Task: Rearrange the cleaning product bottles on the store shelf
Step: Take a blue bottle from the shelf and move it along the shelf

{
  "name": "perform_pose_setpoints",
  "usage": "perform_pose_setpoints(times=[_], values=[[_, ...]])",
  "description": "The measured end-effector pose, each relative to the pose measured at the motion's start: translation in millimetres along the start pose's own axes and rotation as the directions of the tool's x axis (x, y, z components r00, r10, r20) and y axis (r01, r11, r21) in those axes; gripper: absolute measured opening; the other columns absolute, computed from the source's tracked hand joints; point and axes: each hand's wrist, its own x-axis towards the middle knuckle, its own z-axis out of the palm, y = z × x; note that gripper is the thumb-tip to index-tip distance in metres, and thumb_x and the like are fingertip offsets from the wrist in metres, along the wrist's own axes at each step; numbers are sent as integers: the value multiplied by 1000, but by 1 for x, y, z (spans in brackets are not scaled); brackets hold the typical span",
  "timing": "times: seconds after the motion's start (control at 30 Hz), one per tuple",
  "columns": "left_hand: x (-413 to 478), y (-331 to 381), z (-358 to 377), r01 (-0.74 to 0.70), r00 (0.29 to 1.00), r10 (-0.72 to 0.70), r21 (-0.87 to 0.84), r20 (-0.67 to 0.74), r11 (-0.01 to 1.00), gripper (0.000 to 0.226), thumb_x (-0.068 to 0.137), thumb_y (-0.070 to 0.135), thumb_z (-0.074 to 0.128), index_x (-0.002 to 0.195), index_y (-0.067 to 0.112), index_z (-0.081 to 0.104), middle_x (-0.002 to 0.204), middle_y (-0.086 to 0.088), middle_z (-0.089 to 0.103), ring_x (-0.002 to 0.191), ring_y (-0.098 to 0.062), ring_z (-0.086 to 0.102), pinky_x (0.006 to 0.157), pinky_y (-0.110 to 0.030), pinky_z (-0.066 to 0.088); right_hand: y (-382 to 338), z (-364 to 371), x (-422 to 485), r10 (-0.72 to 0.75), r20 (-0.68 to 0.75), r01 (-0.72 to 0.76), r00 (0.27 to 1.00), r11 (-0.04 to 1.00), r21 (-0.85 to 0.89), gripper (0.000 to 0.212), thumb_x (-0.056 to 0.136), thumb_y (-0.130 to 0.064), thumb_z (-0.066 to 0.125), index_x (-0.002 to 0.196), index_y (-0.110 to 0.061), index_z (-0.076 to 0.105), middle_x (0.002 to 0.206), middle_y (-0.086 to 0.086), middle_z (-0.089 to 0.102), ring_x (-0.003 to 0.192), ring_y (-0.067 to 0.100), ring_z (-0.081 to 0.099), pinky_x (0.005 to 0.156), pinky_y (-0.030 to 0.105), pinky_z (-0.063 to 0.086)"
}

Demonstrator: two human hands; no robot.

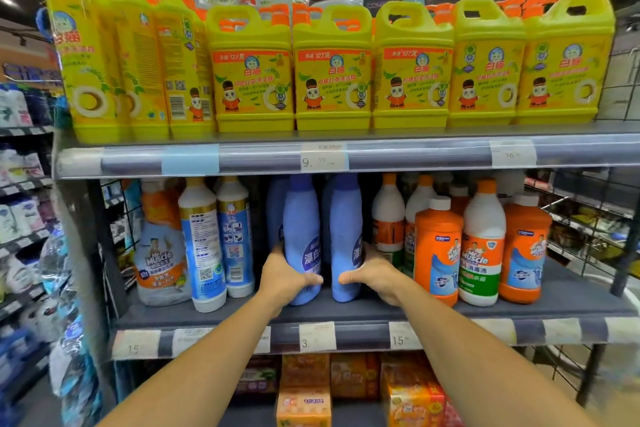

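Note:
Two blue bleach bottles stand side by side at the middle of the grey middle shelf. My left hand grips the left blue bottle low on its body, thumb across the front. My right hand grips the right blue bottle the same way from its right side. More blue bottles stand behind them, mostly hidden.
White-and-blue bottles and a Mr Muscle spray bottle stand to the left. Orange and white Mr Muscle bottles crowd the right. Yellow detergent jugs fill the top shelf. Boxed goods sit below.

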Motion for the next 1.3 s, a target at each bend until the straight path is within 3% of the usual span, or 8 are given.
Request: perform_pose_setpoints(times=[0.17,0.27,0.37,0.47,0.57,0.8,1.07,1.3], values=[[-1,-3,9,-19,997,19,-5,-80,1000,82,42,24,95,114,14,57,101,-4,69,93,-23,65,83,-40,56,-1,20,5,-25,-216,-1,976,993,-120,82,40,-32,95,110,-28,52,104,-15,61,95,1,60,72,10,45],[-3,-4,12,-20,992,16,-29,-123,999,65,51,30,88,108,20,58,92,3,68,86,-18,65,70,-30,54,-7,32,13,-31,-330,-62,943,961,-268,87,44,-42,91,118,-15,54,114,-2,63,103,15,61,86,25,50],[-4,1,14,-30,985,18,-69,-170,997,50,57,30,85,95,28,54,79,14,63,76,-8,63,54,-18,42,-10,37,11,-51,-427,-93,903,946,-309,83,43,-49,84,113,-16,52,104,-3,63,90,13,59,71,20,47],[-2,9,17,-71,973,47,-100,-228,992,61,53,21,88,102,23,52,81,14,62,73,-1,60,55,-14,41,-18,33,-5,-110,-497,-100,861,921,-377,80,35,-61,74,99,-17,52,86,-7,60,75,13,59,56,20,44],[-1,13,21,-81,967,60,-76,-249,994,70,54,20,87,114,14,51,90,1,66,77,-17,61,62,-21,44,-30,30,-24,-129,-561,-139,818,902,-410,90,28,-69,68,98,-17,46,87,-4,58,75,18,60,56,28,48],[-4,19,24,-42,955,30,-34,-294,999,70,62,21,84,123,9,51,110,-16,69,98,-36,64,71,-29,44,-39,25,-67,-139,-542,-150,829,878,-455,88,41,-67,76,101,-29,23,94,-6,51,82,15,53,60,29,46],[-24,36,12,-29,987,19,-58,-157,998,71,40,33,91,101,19,59,88,3,68,75,-17,64,62,-29,51,-37,7,-96,-74,-546,-180,835,900,-398,85,42,-62,76,104,-24,31,91,-6,53,80,18,56,61,32,46],[-70,64,12,74,997,-66,-285,36,956,62,32,17,95,89,18,70,79,0,76,69,-20,74,53,-32,58,-34,-26,-134,-91,-525,-162,846,895,-416,81,42,-62,74,102,-27,32,84,-10,52,73,16,54,55,30,43]])
